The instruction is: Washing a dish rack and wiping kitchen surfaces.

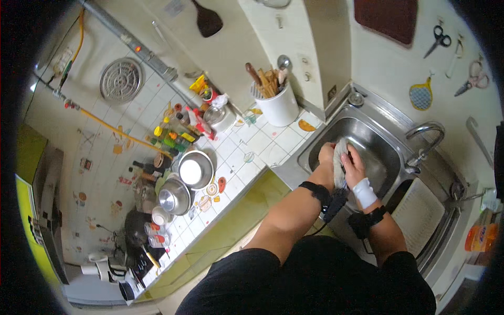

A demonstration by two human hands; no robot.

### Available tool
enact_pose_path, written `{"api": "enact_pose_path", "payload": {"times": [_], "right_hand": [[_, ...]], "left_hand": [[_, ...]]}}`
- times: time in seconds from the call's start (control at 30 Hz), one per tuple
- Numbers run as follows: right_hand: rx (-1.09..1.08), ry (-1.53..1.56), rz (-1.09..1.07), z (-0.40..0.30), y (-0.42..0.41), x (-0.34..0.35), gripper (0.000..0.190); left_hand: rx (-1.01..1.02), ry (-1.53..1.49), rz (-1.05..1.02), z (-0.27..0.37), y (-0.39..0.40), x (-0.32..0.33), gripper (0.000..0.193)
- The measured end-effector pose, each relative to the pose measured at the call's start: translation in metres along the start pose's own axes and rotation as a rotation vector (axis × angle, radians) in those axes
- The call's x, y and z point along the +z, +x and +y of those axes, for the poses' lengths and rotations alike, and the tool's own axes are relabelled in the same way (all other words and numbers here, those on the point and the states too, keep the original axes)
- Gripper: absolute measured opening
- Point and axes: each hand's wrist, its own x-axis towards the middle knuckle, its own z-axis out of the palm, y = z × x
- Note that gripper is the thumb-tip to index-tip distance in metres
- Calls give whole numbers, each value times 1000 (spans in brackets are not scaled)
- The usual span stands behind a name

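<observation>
Over the stainless steel sink basin (378,157), both hands grip a light grey cloth (339,161) that looks bunched lengthwise. My left hand (327,154) is on its left side, with the fingers partly hidden behind the cloth. My right hand (352,162) presses on it from the right, a white wrap around the wrist. Black straps with devices sit on both forearms. A curved chrome faucet (427,130) stands at the basin's right, its spout apart from the hands.
A white ribbed drainboard (419,212) lies right of the basin. A white utensil crock (277,106) stands on the tiled counter (244,169) to the left, beyond steel bowls (195,169) and bottles (167,134). Scissors (437,41) hang on the wall.
</observation>
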Motion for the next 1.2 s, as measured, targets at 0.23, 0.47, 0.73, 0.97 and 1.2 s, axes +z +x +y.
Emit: {"api": "enact_pose_path", "payload": {"times": [0.23, 0.47, 0.73, 0.97, 1.2], "right_hand": [[288, 635, -69, -11, 13, 34, 35], [242, 119, -512, -17, 44, 92, 27], [-170, -499, -473, -63, 127, 210, 34], [-385, -922, -535, 35, 103, 350, 54], [-45, -1287, -693, 87, 61, 411, 73]], "left_hand": [[-158, 314, -550, 48, -100, -60, 33], [410, 1111, -622, 144, -140, -185, 27], [682, 1080, 119, 243, -174, -240, 24], [596, 1167, 110, 246, -226, -359, 33], [365, 867, 528, 154, -338, -504, 21]]}}
